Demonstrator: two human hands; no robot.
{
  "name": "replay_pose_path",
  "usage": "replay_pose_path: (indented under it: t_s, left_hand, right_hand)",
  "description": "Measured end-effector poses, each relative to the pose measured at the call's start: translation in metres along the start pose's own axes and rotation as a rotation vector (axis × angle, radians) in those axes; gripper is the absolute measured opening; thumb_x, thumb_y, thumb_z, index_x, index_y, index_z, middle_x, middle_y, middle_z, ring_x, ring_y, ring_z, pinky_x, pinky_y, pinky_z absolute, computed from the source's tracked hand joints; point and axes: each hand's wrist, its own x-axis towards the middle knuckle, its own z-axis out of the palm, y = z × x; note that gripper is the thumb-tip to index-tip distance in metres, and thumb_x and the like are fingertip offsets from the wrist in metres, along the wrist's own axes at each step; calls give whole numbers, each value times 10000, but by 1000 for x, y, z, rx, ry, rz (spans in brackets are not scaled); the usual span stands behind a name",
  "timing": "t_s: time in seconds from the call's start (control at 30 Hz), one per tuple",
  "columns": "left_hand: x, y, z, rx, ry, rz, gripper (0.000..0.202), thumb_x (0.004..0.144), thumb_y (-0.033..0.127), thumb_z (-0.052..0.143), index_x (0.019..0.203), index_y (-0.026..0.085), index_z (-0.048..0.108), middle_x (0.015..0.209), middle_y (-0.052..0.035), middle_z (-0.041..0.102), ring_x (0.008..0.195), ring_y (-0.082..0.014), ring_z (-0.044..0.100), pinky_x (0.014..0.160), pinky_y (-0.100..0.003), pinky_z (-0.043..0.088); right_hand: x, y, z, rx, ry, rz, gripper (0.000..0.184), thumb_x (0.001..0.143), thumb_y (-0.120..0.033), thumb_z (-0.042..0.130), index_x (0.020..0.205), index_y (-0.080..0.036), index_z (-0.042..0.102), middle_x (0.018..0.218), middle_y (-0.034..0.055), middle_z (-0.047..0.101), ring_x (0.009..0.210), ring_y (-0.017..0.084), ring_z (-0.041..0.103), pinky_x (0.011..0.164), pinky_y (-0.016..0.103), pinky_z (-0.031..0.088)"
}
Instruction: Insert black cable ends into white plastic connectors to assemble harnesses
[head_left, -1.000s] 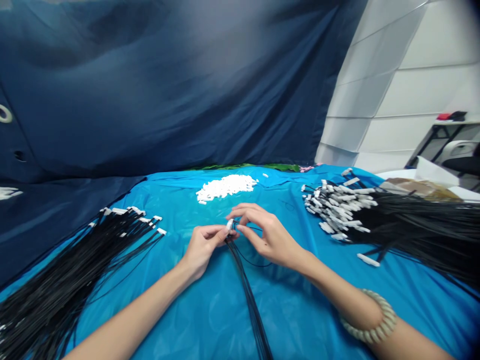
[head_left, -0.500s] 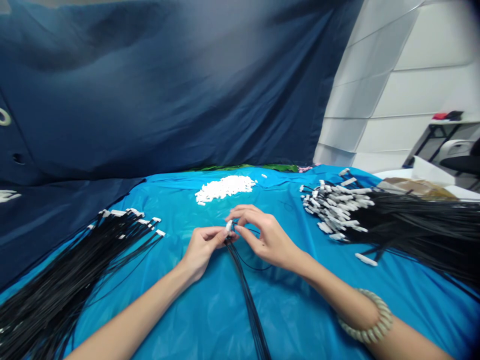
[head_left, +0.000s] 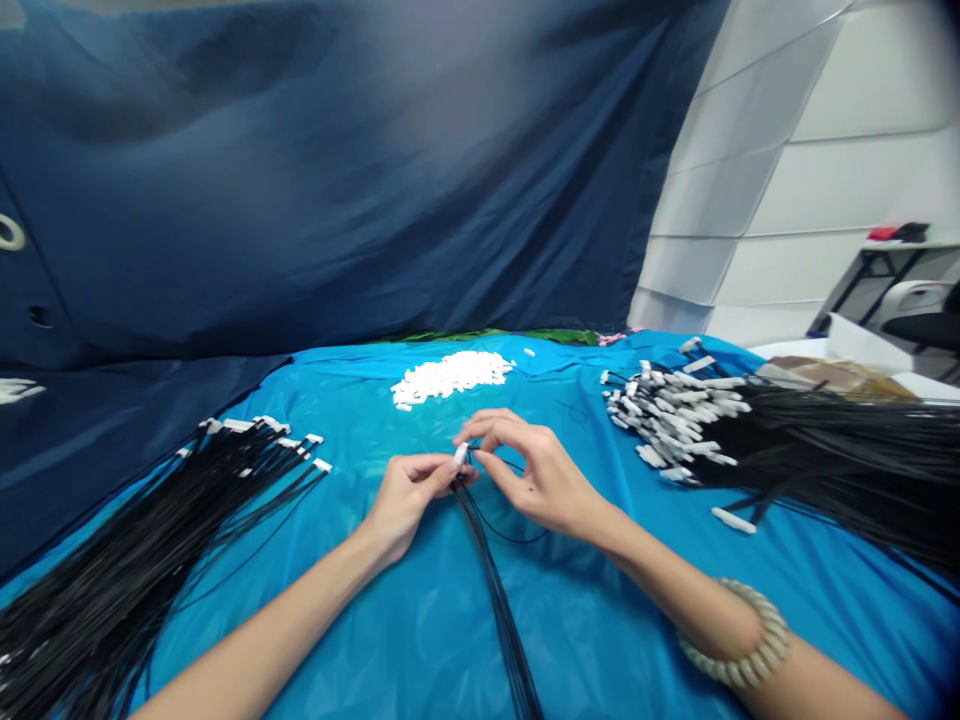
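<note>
Connector (head_left: 461,455) lies pinched in the left hand (head_left: 401,500), long axis pointing forward; just right, the right hand (head_left: 536,470) curls by a wire (head_left: 517,541), grip unclear.

Just below frame centre, I have my left hand (head_left: 405,500) pinching, my right hand (head_left: 536,478) arched beside it.

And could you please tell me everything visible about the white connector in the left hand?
The white connector is small, narrow and plastic-looking, tilted with its upper end leaning slightly right. The left hand pinches it, thumb at its lower end, over the blue cloth. Black wires run from just below it toward the picture's bottom edge. The right hand is close beside it; I cannot tell whether its fingers touch it.
</note>
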Motion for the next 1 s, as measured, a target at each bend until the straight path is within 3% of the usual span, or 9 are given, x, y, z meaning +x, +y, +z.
replay_pose_path:
  t_s: [0.13, 0.2, 0.3, 0.43, 0.57, 0.77, 0.87, 1.0]
  left_hand:
    - [1, 1, 0, -92, 12, -34, 174, 660, 254, 620, 751, 117, 679, 765, -93, 676, 735, -187, 601, 738, -307, 444]
    - [3, 1, -1, -173, 38, -58, 160, 655, 249, 626, 724, 114, 675, 754, -87, 672, 734, -176, 600, 745, -295, 444]
    - [8, 2, -5, -291, 102, -83, 130, 624, 222, 653, 687, 109, 666, 723, -70, 664, 728, -169, 603, 746, -280, 452]
    - [12, 3, -9, -385, 151, -70, 76, 647, 167, 629, 670, 99, 655, 719, -54, 649, 757, -170, 603, 768, -279, 461]
    - [12, 5, -9, -408, 136, -83, 63, 672, 107, 588, 677, 92, 648, 720, -56, 636, 772, -178, 599, 755, -295, 479]
    - [7, 9, -7, -413, 64, -147, 62, 684, 129, 581, 681, 110, 640, 756, -56, 616, 787, -194, 585, 705, -343, 497]
    - [4, 11, -4, -406, 49, -161, 56, 678, 155, 594, 683, 118, 636, 777, -61, 618, 811, -217, 589, 692, -342, 492]
    - [4, 12, -3, -406, 32, -176, 61, 673, 169, 605, 673, 116, 635, 767, -61, 630, 747, -209, 614, 695, -327, 484]
  right_hand:
    - [-1, 4, 3, -86, 20, -18, 110, 786, -97, 437, 744, -175, 502, 937, 51, 594, 994, 151, 474, 846, 309, 411]
    - [-2, 7, 4, -189, 39, -65, 100, 793, -146, 457, 870, -164, 517, 1043, 69, 559, 1077, 159, 415, 908, 329, 370]
    - [-3, 8, 2, -376, -41, -159, 302, 730, -274, 566, 998, -149, 503, 1250, 102, 389, 1210, 218, 235, 990, 403, 258]
    - [-3, 8, -6, -535, -181, -225, 172, 668, -322, 624, 761, -181, 590, 1341, 61, 235, 1244, 292, 94, 987, 497, 176]
    - [-2, 9, -13, -568, -178, -252, 58, 705, -250, 591, 701, -203, 625, 1350, 21, 206, 1243, 303, 81, 964, 534, 181]
    - [0, 18, -19, -607, -28, -240, 132, 741, -174, 541, 755, -254, 645, 1355, -13, 190, 1235, 291, 111, 949, 523, 226]
    - [-2, 23, -12, -684, 65, -244, 140, 748, -160, 529, 765, -252, 633, 1350, -14, 218, 1226, 290, 147, 952, 547, 200]
    - [-8, 23, 5, -751, 87, -243, 134, 770, -148, 493, 780, -219, 606, 1321, 25, 301, 1218, 270, 200, 967, 550, 170]
